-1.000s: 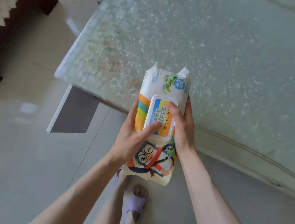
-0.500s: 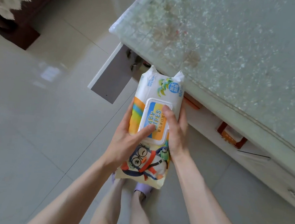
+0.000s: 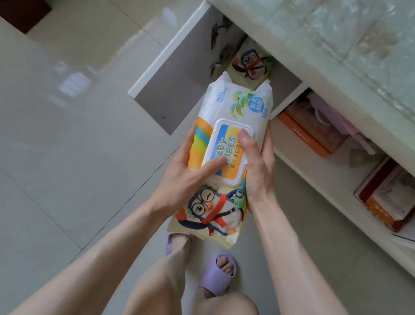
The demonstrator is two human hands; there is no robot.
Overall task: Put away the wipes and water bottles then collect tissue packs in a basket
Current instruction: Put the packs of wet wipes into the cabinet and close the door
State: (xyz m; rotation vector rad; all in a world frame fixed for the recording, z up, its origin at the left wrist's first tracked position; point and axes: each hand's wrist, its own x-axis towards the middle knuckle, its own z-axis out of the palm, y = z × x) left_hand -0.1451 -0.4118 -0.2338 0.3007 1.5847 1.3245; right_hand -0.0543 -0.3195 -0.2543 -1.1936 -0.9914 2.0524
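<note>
Head view, looking steeply down. I am seeing a pale tiled floor (image 3: 53, 145) filling the left half of the frame and a glass-topped table (image 3: 360, 32) running along the upper right edge. A white door (image 3: 172, 80) is standing open beneath the table, at upper centre.

The wipes pack (image 3: 233, 104) is hanging in the air at the centre of the frame, lengthwise, with its crimped top end pointing at the open compartment (image 3: 283, 80). It is a soft white pouch showing a rainbow band, a blue round badge, a cartoon penguin in glasses and red scarf at the lower end, and a closed flip lid (image 3: 223, 143) reading "BABY WIPES".

Both hands are grasping the pack. The left hand (image 3: 182, 180) is wrapping the pack's left edge, thumb lying across the lid. The right hand (image 3: 257, 171) is clasping the right edge, thumb pressing on the lid's upper part.

Inside the compartment a second pack (image 3: 253, 64) with the same penguin is lying; I cannot tell whether the two packs are touching. The neighbouring shelf (image 3: 324, 171), to the right, is holding an orange box (image 3: 302, 137) and, further right, a red box (image 3: 392, 196).

Purple slippers (image 3: 217, 275) are showing at lower centre.
</note>
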